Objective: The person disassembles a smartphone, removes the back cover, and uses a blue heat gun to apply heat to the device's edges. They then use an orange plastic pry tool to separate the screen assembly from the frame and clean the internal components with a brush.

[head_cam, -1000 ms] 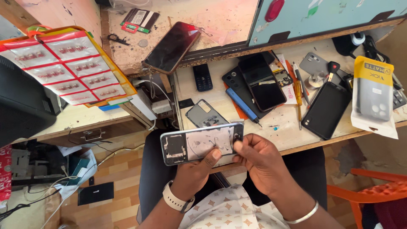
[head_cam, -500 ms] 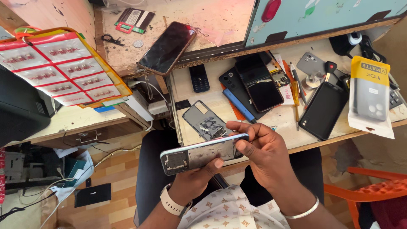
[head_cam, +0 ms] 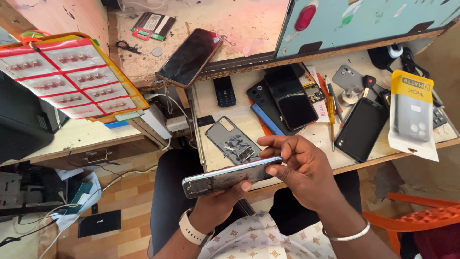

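The left hand [head_cam: 218, 204] cradles an opened phone [head_cam: 230, 176] from beneath, fingers curled round its lower edge, holding it tilted over the lap just before the wooden bench [head_cam: 311, 139]; the right hand [head_cam: 299, 168] pinches the phone's right end between thumb and forefinger; just beyond lies a grey back cover [head_cam: 232, 140]; farther off, a stack of dark phones [head_cam: 285, 98] and a packaged phone case [head_cam: 412, 112].
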